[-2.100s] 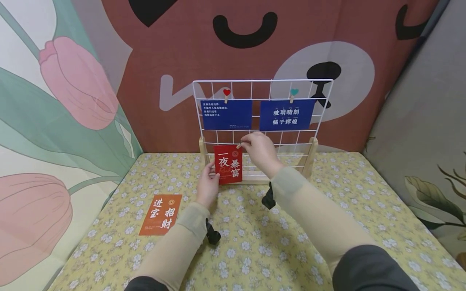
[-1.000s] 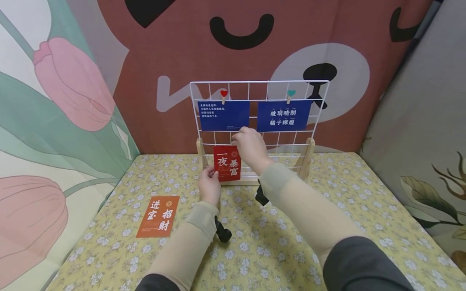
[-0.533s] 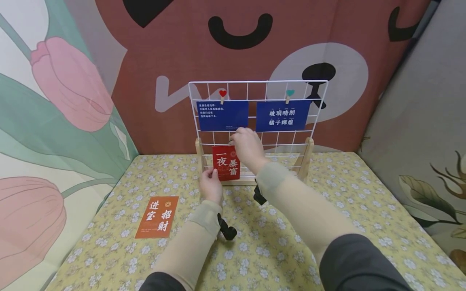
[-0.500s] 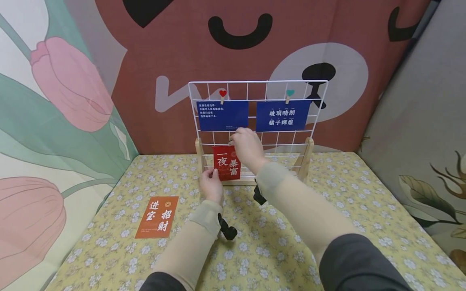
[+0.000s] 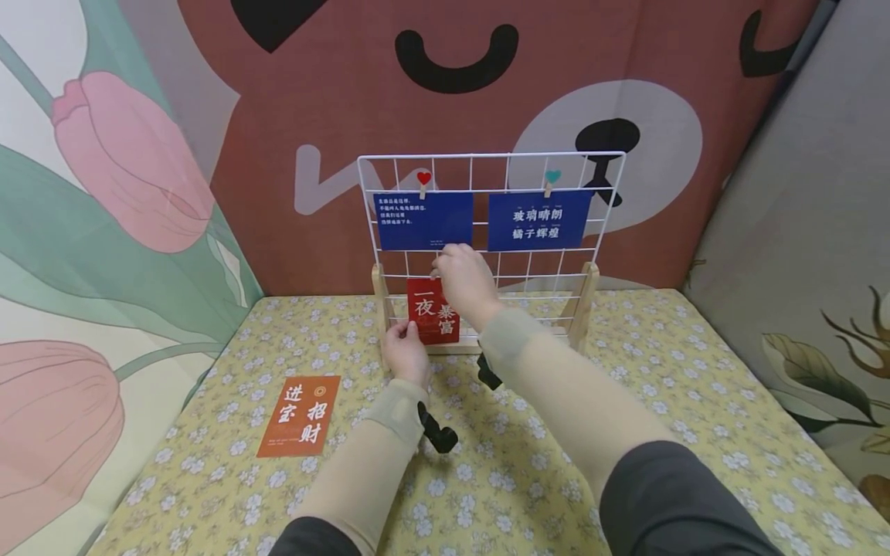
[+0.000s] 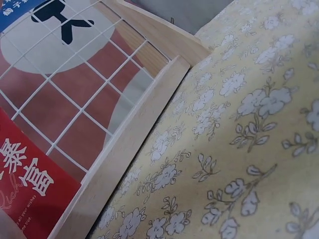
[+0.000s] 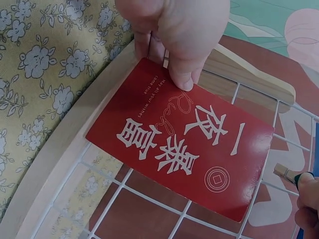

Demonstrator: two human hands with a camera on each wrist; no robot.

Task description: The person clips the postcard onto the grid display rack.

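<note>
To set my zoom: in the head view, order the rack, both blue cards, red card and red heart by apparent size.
Rack
Left blue card, right blue card: look alike
Red card, partly covered
Red heart

Red card [image 5: 429,312] nearer wire grid [image 5: 487,155]; right hand [image 5: 467,283] shifted left, across its corner
</note>
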